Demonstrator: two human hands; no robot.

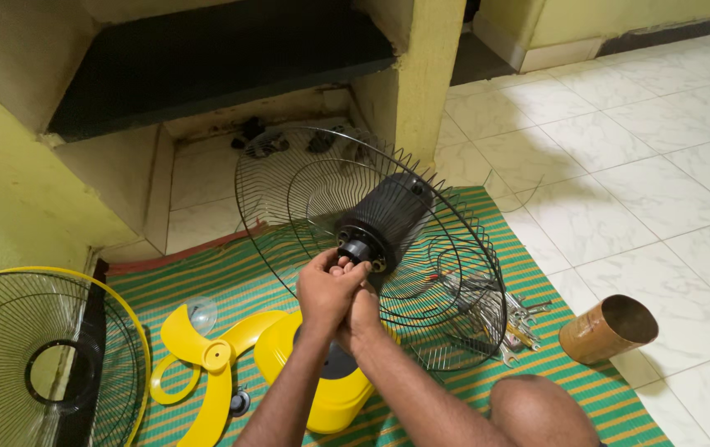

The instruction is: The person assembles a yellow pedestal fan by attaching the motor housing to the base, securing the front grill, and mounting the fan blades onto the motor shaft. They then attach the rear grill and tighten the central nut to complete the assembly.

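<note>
The fan is lying well taken apart on the striped green mat (pixel 537 364) — judging by how the parts sit, the stripping-down looks mostly done and only the work at the motor is in hand. The yellow blade (pixel 206 356) is lying loose near the mat's left edge, the yellow-rimmed front grille (pixel 40 356) is resting off that edge against the wall, and a yellow housing piece (pixel 322 397) is sitting at the mat's near edge under the forearms.

The black motor (pixel 384 219) is sitting tilted at the middle of the mat, with the black wire rear guard (pixel 288 190) standing around it, not yet removed. Both hands are meeting at the motor's front hub: the left hand (pixel 326 290) is curling its fingers closed around the hub end, while the right hand (pixel 361 314) is tucking in just below it — whether its fingers are gripping anything I cannot tell.

A heap of metal tools (pixel 512 319) is lying by the mat's right edge. No labels or signs are showing; the only container is a brownish open-mouthed can (pixel 607 329), lying on its side on the white floor tiles just past that edge.
</note>
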